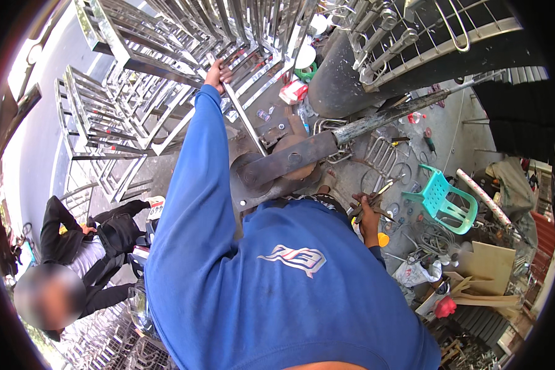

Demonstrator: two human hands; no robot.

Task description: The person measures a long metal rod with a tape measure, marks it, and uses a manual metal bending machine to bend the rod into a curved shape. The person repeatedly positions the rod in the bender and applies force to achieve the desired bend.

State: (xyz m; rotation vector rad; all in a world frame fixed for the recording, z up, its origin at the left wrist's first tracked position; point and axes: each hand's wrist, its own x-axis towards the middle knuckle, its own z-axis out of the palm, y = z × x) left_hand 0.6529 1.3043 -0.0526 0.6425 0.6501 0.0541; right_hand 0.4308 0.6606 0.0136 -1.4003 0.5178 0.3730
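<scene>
My left arm reaches far forward, and my left hand is closed around the upper end of a shiny metal bar. The bar's lower end meets a heavy steel bending tool with round dark discs and a flat arm. A long thick lever runs from that arm toward the far right. Low at my right side, my right hand is closed on a dark metal tool that looks like pliers. My fingers and body partly cover that tool.
Shiny metal frames stand stacked at the far left. A large dark cylinder stands beyond the lever. On the right are a green plastic chair, tangled cables and cardboard. Another person in dark clothes is at the left.
</scene>
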